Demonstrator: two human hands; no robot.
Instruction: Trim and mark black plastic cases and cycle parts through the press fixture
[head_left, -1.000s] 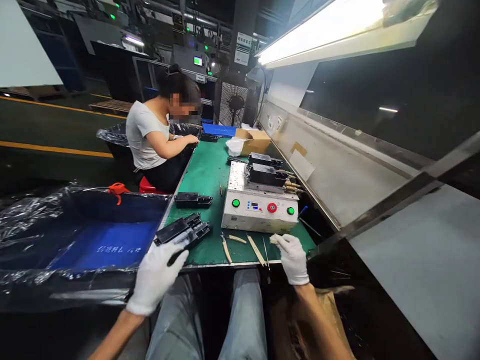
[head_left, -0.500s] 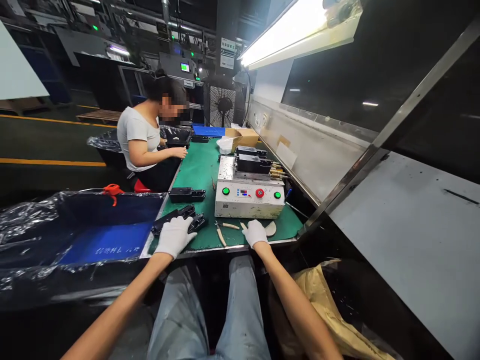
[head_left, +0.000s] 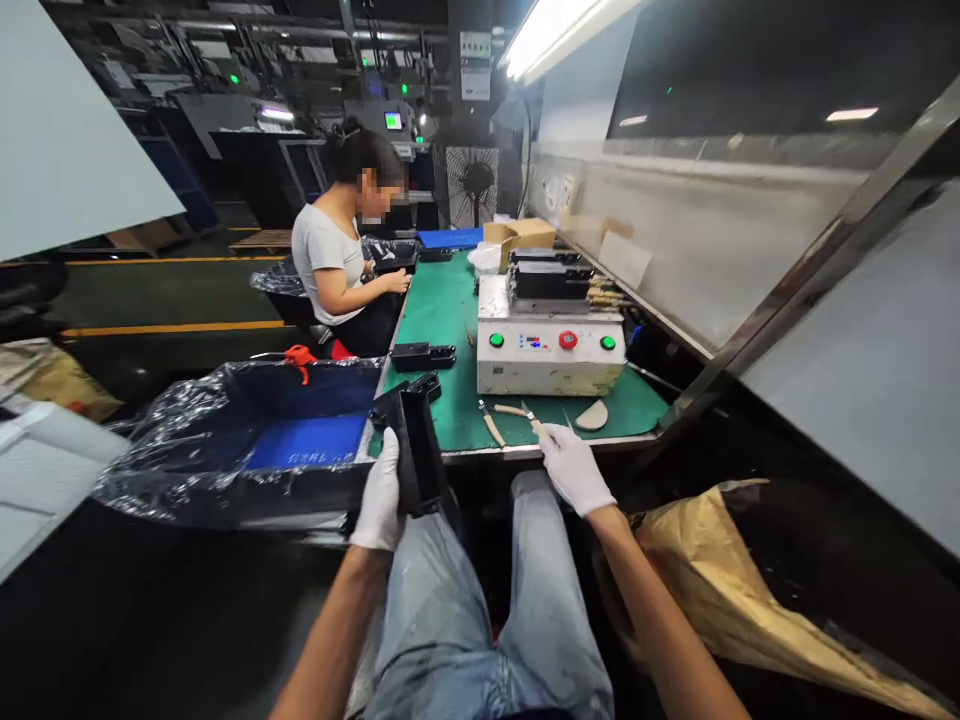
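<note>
My left hand (head_left: 380,495), in a white glove, grips a black plastic housing (head_left: 420,450), long and box-shaped with a hollow side showing. It is tilted up in front of the bench's near edge, over my left leg. In my gloved right hand (head_left: 576,470) is a small knife (head_left: 538,428) with a pale handle, its blade pointing up and left over the green mat. Pliers (head_left: 493,425) with pale grips lie open just left of the knife. To its right rests a pale half-round piece (head_left: 592,416). Another black housing (head_left: 423,356) lies farther back on the mat.
A white machine (head_left: 551,355) with green and red buttons stands on the green bench mat (head_left: 450,300), black parts on top. At left is a plastic-lined bin (head_left: 240,400) with an orange-handled tool on its rim. A co-worker (head_left: 337,250) sits beyond it. A yellow sack (head_left: 712,540) stands at right.
My left hand has lifted a black housing off the mat and drawn it toward me. My right hand has raised the knife from the mat. The view has shifted.
</note>
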